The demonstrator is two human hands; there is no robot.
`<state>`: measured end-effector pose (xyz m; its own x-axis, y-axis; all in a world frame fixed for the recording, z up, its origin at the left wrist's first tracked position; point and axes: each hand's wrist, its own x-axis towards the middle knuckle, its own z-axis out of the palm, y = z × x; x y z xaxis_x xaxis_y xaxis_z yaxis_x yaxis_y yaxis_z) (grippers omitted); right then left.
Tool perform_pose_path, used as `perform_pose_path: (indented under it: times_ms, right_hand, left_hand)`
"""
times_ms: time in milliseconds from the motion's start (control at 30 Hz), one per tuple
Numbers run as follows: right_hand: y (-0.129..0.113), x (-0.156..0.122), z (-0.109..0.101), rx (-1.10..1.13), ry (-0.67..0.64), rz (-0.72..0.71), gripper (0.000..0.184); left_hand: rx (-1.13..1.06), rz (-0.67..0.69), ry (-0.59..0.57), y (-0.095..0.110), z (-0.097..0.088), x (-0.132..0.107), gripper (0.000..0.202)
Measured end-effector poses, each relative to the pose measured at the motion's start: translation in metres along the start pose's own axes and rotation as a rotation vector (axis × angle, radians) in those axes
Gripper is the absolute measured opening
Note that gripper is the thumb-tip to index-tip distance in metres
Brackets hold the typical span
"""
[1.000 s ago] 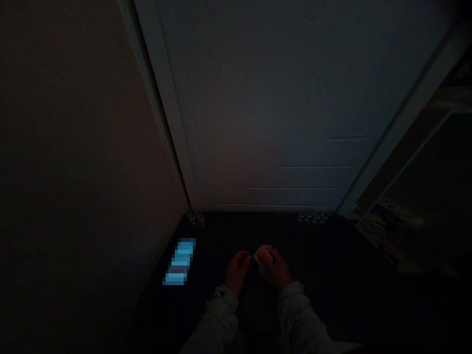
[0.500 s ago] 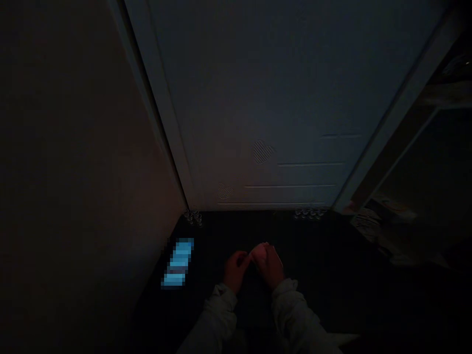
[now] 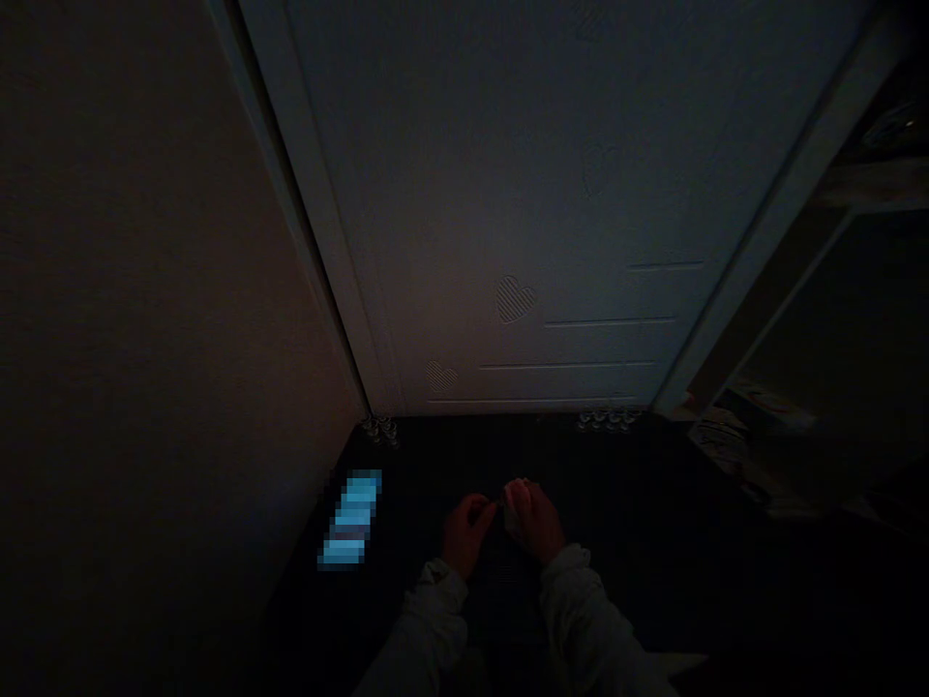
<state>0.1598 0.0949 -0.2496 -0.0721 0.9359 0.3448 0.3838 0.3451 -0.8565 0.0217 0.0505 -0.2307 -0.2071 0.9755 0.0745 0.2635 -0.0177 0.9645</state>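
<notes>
the crumpled pale-pink cloth-like piece point(image 3: 511, 507), clamped in the right hand point(image 3: 540, 525) at two o'clock from the left hand point(image 3: 462, 534), has just drawn slightly off the latter, whose grip i cannot tell, so contact seems broken.

Cyan-blue banded screen point(image 3: 350, 518), lower left. Pinkish wad point(image 3: 515, 498), bottom centre. Pale grey sleeves point(image 3: 591, 605), bottom. Near-black tabletop point(image 3: 450, 455), lower centre. Grey panel point(image 3: 450, 213), upper centre: striped hearts point(image 3: 515, 300), thin horizontal lines point(image 3: 610, 322). Brownish wall point(image 3: 145, 290), left.
</notes>
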Motion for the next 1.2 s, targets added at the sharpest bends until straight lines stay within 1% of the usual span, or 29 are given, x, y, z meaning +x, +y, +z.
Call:
perform_pose_path:
  times_ms: [133, 267, 400, 567, 833, 1067, 1200]
  right_hand:
    - [-0.0005, -0.0002, 0.0001, 0.036, 0.011, 0.023, 0.043]
    - [0.0024, -0.0004, 0.0018, 0.063, 0.021, 0.045, 0.044]
    - [0.0050, -0.0007, 0.0025, 0.074, 0.022, 0.061, 0.039]
    - [0.0023, -0.0014, 0.0013, 0.049, 0.027, 0.075, 0.033]
    - [-0.0001, -0.0012, 0.0040, -0.031, 0.028, 0.047, 0.035]
    - [0.0032, -0.0024, 0.0052, -0.010, 0.045, 0.006, 0.030]
    - [0.0043, -0.0015, 0.0051, 0.029, 0.037, 0.008, 0.035]
  left_hand:
    - [-0.001, 0.000, 0.008, 0.0023, 0.0001, -0.0005, 0.028]
    - [-0.006, 0.002, 0.010, -0.0001, 0.0010, 0.0001, 0.028]
    - [-0.008, -0.001, 0.004, -0.0024, 0.0007, 0.0008, 0.028]
    - [-0.008, -0.013, 0.001, -0.0013, 0.0002, 0.0004, 0.029]
    - [-0.017, -0.018, -0.015, 0.0033, 0.0010, -0.0006, 0.028]
    - [-0.013, -0.012, -0.006, -0.0027, 0.0009, 0.0008, 0.026]
    - [-0.012, -0.007, -0.025, -0.0038, 0.0011, 0.0011, 0.025]
